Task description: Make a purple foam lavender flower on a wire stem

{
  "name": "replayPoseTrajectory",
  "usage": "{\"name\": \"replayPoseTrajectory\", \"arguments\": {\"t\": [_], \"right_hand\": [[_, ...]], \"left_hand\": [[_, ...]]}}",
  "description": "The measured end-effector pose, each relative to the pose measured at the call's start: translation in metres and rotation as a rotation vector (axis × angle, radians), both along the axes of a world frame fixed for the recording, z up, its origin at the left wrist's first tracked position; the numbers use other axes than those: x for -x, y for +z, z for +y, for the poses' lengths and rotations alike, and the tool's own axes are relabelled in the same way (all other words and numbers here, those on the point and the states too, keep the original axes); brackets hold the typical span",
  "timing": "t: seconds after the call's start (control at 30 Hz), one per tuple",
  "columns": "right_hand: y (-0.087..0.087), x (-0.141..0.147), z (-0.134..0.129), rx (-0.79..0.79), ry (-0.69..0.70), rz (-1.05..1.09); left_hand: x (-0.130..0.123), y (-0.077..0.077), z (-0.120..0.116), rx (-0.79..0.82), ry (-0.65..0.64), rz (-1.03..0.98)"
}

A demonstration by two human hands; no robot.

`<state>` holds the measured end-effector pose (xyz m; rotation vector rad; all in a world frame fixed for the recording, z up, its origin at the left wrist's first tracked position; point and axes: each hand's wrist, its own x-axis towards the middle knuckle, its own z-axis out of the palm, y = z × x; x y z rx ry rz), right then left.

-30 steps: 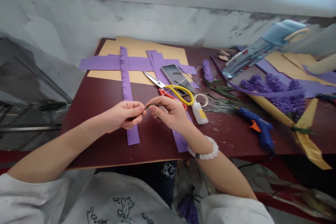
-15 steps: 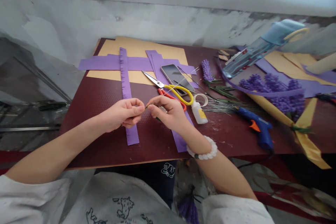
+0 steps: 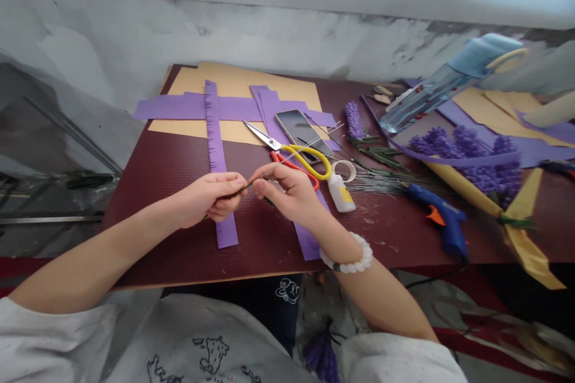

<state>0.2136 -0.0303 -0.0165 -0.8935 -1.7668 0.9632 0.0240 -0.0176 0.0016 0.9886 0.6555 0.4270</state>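
Note:
Between my hands runs a thin dark stem [image 3: 247, 186], with pale wires [image 3: 305, 146] reaching up and right from my right hand over the scissors. My left hand [image 3: 215, 196] pinches the stem's lower left part. Close beside it, my right hand [image 3: 284, 188], with a white bead bracelet on the wrist, pinches the stem where the wires come out. Under the left fingers lies a purple fringed paper strip [image 3: 214, 143]. Yellow and red handled scissors [image 3: 305, 158] lie open just beyond the right hand, next to a small white glue bottle [image 3: 340, 193].
A phone [image 3: 303, 131] and purple strips [image 3: 164, 107] rest on tan paper [image 3: 179, 127]. Rightward are a tape roll [image 3: 344, 171], wires, a purple flower [image 3: 354, 119], a blue glue gun [image 3: 442, 215], a blue bottle [image 3: 431, 96] and a wrapped bouquet [image 3: 485, 164].
More of the dark stem now shows between and below my fingers. The pale wires have shifted slightly and lie lower. Both hands have stayed nearly in place.

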Motion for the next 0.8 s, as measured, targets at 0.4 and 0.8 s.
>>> {"name": "replayPoseTrajectory", "arguments": {"t": [0.4, 0.8], "right_hand": [[0.0023, -0.0001, 0.0008, -0.126, 0.025, -0.064], [-0.0006, 0.0001, 0.0030, -0.137, -0.010, -0.059]], "left_hand": [[-0.0005, -0.0051, 0.0015, -0.028, 0.013, -0.056], [-0.0025, 0.0021, -0.0026, 0.026, 0.049, -0.016]]}}
